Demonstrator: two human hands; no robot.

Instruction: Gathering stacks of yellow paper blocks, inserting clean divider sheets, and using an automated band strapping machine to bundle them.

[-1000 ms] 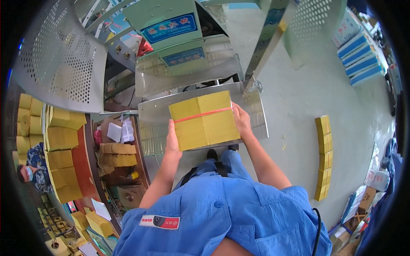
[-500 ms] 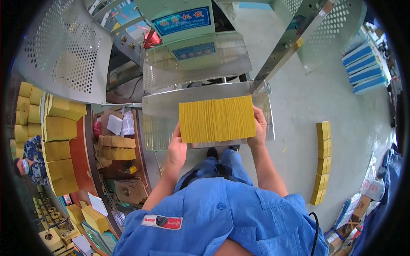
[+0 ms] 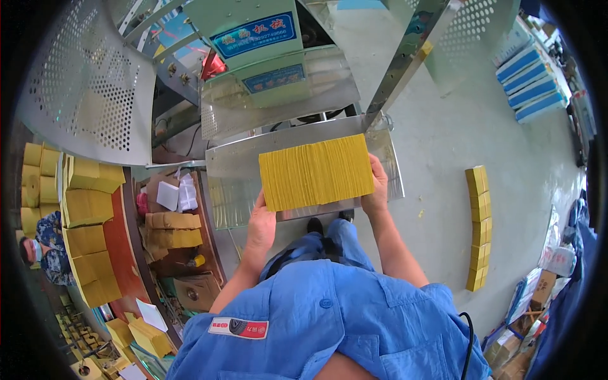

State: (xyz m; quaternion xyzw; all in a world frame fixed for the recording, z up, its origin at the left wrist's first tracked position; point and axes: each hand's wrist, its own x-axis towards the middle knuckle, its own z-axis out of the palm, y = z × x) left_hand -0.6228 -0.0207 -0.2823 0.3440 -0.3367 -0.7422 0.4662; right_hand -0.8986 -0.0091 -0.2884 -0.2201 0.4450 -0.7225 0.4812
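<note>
You stand at a shiny metal tray (image 3: 228, 171) that juts out from a pale green machine (image 3: 253, 38) with blue labels on its front. The tray is the landmark here. To its left curves a perforated metal guard (image 3: 88, 82); beyond its right corner a slanted steel bar (image 3: 405, 57) rises toward another perforated panel (image 3: 472, 31). Left of the tray and lower down, stacks of yellow bundles (image 3: 85, 209) sit on a reddish bench, with brown cardboard boxes (image 3: 171, 228) between them and the tray. Right of the tray, on the grey concrete floor (image 3: 443, 126), a row of yellow packs (image 3: 478, 228) lies in a line, and farther right, blue and white boxes (image 3: 529, 82) are piled near the wall.

Over the tray you hold a thick stack of yellow sheets (image 3: 316, 172), its edges facing up. Your left hand (image 3: 261, 221) grips the stack's lower left corner with fingers curled round it; your right hand (image 3: 378, 190) clasps its right end, fingers wrapped over the side.

A second ago the stack showed its flat face with a red band across it; now it is turned so only the sheet edges show, as it already was half a second ago, and both hands have kept their grip at the two ends
</note>
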